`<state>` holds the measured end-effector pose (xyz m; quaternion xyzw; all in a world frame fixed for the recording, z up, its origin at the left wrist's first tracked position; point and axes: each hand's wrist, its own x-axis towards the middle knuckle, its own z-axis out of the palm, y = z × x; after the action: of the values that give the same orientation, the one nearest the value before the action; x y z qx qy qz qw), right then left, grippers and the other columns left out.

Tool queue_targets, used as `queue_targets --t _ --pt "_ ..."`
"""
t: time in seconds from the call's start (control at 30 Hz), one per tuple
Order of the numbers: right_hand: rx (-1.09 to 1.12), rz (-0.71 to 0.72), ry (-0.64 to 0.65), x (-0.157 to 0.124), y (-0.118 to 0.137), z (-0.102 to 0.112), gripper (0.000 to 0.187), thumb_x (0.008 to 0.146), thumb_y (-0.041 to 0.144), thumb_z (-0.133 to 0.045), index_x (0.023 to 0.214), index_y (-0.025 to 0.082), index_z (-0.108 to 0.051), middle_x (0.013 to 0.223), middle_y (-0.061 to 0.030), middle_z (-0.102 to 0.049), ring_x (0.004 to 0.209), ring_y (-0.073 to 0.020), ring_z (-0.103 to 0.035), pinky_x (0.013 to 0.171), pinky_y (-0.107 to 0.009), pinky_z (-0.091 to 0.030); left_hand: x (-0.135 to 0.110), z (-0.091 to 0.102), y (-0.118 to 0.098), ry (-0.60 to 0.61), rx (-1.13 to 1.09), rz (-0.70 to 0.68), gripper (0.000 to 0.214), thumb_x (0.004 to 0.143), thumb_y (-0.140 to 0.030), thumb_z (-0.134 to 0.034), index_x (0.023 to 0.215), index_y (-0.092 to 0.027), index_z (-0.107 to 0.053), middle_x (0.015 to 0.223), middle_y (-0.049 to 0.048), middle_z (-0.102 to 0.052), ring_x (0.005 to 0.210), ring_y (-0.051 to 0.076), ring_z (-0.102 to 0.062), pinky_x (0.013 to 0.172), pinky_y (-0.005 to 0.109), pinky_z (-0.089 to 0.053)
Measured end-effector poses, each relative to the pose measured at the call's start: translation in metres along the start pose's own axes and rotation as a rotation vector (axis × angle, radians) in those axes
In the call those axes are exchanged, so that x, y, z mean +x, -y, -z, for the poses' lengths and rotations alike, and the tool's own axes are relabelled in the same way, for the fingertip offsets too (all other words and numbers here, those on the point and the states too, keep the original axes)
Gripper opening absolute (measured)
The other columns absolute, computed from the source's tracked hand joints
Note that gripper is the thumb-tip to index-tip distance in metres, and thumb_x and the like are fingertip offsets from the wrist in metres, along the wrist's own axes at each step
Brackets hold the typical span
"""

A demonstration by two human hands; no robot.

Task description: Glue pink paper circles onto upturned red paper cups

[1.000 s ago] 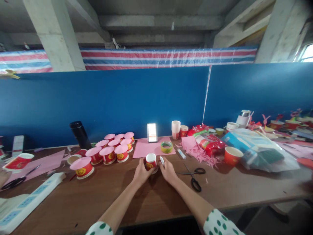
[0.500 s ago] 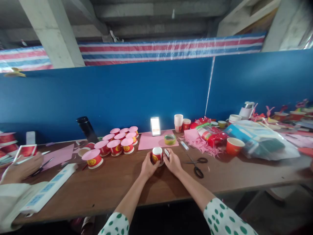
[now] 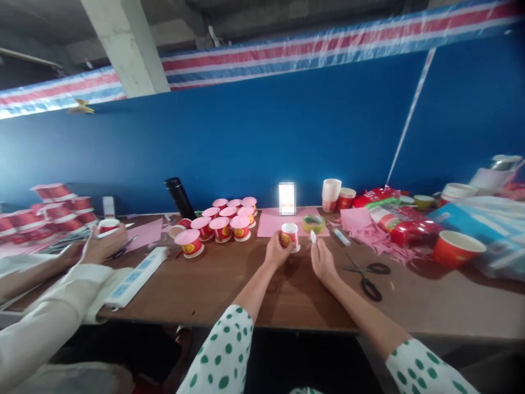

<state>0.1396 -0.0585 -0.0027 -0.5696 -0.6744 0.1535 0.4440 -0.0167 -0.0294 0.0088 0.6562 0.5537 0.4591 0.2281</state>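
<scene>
The cup (image 3: 290, 236), red with a gold mark, is in the left hand (image 3: 279, 250) above the front middle of the counter (image 3: 229, 290), white end up; whether its base touches the wood I cannot tell. The left fingers are wrapped around its left side. The right hand (image 3: 324, 264) has its fingers pinched on a white stick (image 3: 313, 237), too small to make out further. Half a second ago that hand was just beside the cup; now there is a clear gap between them, while the left grasp is unchanged. Behind the cup lies a pink sheet (image 3: 268, 223) bearing a tape roll (image 3: 314, 223) and a bright, blurred phone (image 3: 287, 198). Right of the right hand are a white tube (image 3: 341, 237) and opened scissors (image 3: 367, 276), then pink scraps (image 3: 381, 238), a red bag (image 3: 406, 227) and an orange cup (image 3: 458, 249). To the left stand disc-topped cups (image 3: 220, 231), a black flask (image 3: 179, 197) and, nearer, a power strip (image 3: 137, 279). The view has swung left since the earlier pictures, so more shows there: a co-worker's hand (image 3: 102, 243) holding a red-and-white cup (image 3: 108, 225), and piled red cups (image 3: 59, 213) beyond it.
</scene>
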Motion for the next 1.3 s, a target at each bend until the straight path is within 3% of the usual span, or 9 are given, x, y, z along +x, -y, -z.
queue_targets --t 0.1,0.2,0.37,0.43,0.73,0.83,1.0,1.1,1.3 --pt "0.014 0.002 -0.042 0.004 0.003 0.0 0.043 0.088 0.027 -0.026 0.127 0.01 -0.03 0.1 -0.0148 -0.059 0.078 -0.0222 -0.059 0.077 -0.033 -0.043 -0.001 -0.006 0.001 -0.01 0.0 -0.007 0.049 0.062 -0.032 -0.067 0.105 -0.018 -0.05 0.1 0.0073 -0.06 0.09 0.02 -0.057 0.079 0.032 -0.043" --pt "-0.004 0.03 -0.061 0.012 0.004 0.001 0.051 0.089 0.027 -0.026 0.136 0.014 -0.014 0.115 -0.014 -0.053 0.073 -0.0179 -0.06 0.078 -0.03 -0.044 -0.005 -0.009 0.002 -0.032 -0.007 0.001 0.048 0.064 -0.031 -0.066 0.107 -0.018 -0.048 0.101 0.0083 -0.06 0.091 0.02 -0.056 0.081 0.032 -0.042" --pt "-0.046 0.17 -0.055 0.028 -0.004 -0.007 0.037 0.089 0.022 -0.023 0.116 0.016 -0.048 0.101 -0.0091 -0.06 0.08 -0.0171 -0.059 0.084 -0.028 -0.042 -0.002 -0.01 0.005 -0.073 -0.003 0.049 0.05 0.066 -0.028 -0.065 0.111 -0.019 -0.046 0.106 0.009 -0.058 0.097 0.02 -0.054 0.084 0.032 -0.04" --pt "-0.058 0.209 -0.083 0.028 -0.007 -0.012 0.035 0.089 0.022 -0.024 0.109 0.014 -0.052 0.098 -0.0104 -0.06 0.084 -0.0187 -0.058 0.085 -0.03 -0.042 0.004 -0.01 0.007 -0.078 0.001 0.089 0.05 0.064 -0.031 -0.066 0.11 -0.019 -0.048 0.104 0.0092 -0.059 0.096 0.021 -0.055 0.083 0.032 -0.04" --pt "-0.057 0.245 -0.114 0.019 0.001 -0.006 0.045 0.086 0.022 -0.027 0.129 0.014 -0.032 0.112 -0.0114 -0.056 0.091 -0.0201 -0.058 0.08 -0.03 -0.045 0.011 -0.014 0.005 -0.062 -0.039 0.105 0.047 0.068 -0.038 -0.062 0.107 -0.016 -0.05 0.091 0.0084 -0.064 0.077 0.017 -0.059 0.071 0.029 -0.045" --pt "-0.089 0.231 -0.128 0.019 -0.004 -0.007 0.049 0.08 0.022 -0.033 0.128 0.014 -0.034 0.116 -0.0126 -0.055 0.095 -0.0233 -0.058 0.077 -0.033 -0.046 0.004 -0.016 0.003 -0.073 -0.026 0.076 0.046 0.066 -0.038 -0.064 0.105 -0.018 -0.051 0.092 0.0068 -0.063 0.078 0.016 -0.059 0.07 0.027 -0.045" --pt "-0.016 0.285 -0.174 0.021 -0.008 -0.014 0.05 0.074 0.035 -0.046 0.122 0.018 -0.043 0.104 -0.0144 -0.061 0.076 -0.0234 -0.063 0.06 -0.032 -0.047 0.001 -0.017 0.01 -0.054 -0.055 0.105 0.053 0.063 -0.046 -0.064 0.106 -0.019 -0.051 0.092 0.0081 -0.063 0.078 0.019 -0.059 0.07 0.031 -0.048" --pt "0.012 0.272 -0.149 0.021 -0.006 -0.018 0.048 0.073 0.045 -0.048 0.117 0.024 -0.048 0.092 -0.0141 -0.064 0.058 -0.0212 -0.06 0.053 -0.034 -0.044 0.002 -0.017 0.014 -0.033 -0.067 0.076 0.057 0.061 -0.045 -0.066 0.109 -0.018 -0.051 0.096 0.0099 -0.063 0.084 0.022 -0.06 0.075 0.035 -0.047" --pt "-0.001 0.268 -0.139 0.021 -0.005 -0.016 0.047 0.069 0.046 -0.047 0.113 0.03 -0.049 0.094 -0.012 -0.063 0.056 -0.0243 -0.059 0.05 -0.037 -0.042 -0.002 -0.015 0.01 -0.04 -0.083 0.123 0.065 0.06 -0.051 -0.064 0.113 -0.018 -0.049 0.1 0.0133 -0.063 0.089 0.026 -0.06 0.075 0.038 -0.048"
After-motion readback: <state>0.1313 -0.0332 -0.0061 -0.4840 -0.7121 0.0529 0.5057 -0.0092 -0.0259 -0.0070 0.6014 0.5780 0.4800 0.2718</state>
